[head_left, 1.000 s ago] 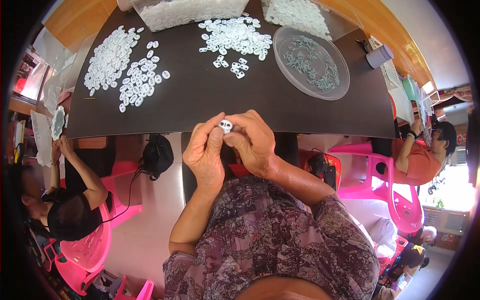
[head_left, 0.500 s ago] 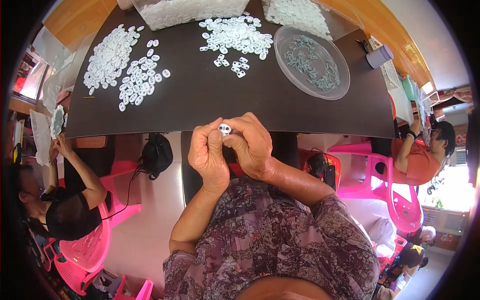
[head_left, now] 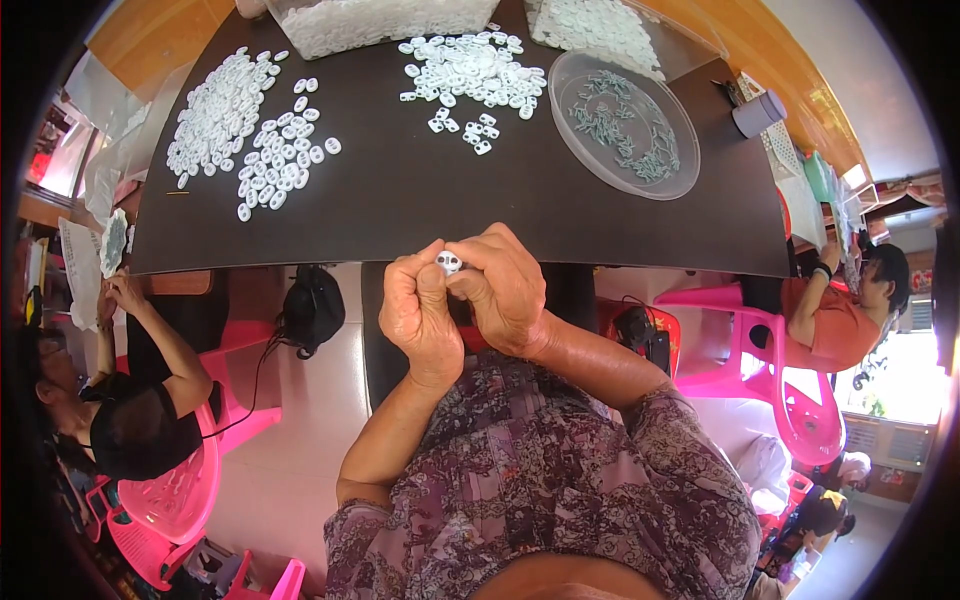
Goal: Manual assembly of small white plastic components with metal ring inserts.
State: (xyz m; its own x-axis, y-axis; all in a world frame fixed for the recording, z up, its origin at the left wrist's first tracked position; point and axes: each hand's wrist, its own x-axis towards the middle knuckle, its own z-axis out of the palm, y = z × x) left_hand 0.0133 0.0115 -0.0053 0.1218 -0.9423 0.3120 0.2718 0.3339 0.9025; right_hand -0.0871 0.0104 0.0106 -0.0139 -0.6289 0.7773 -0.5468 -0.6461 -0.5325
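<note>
1. Dark table (head_left: 420,200): just beyond both hands.
2. Round tray (head_left: 676,106): ahead, right of the hands.
3. Right hand (head_left: 510,297): thumb and forefinger pinched narrow on the white piece.
4. Left hand (head_left: 415,318): likewise pinching it.
5. White piece (head_left: 448,261): between both hands' fingertips, dark openings showing.

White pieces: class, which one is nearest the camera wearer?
The piece pinched between the left hand and right hand; the loose pieces lie farther away, on the table.

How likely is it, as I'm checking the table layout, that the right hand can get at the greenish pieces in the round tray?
Probably yes: the greenish pieces lie in an open tray, with only tabletop between it and the right hand, though that hand is busy with a small white piece.
</note>
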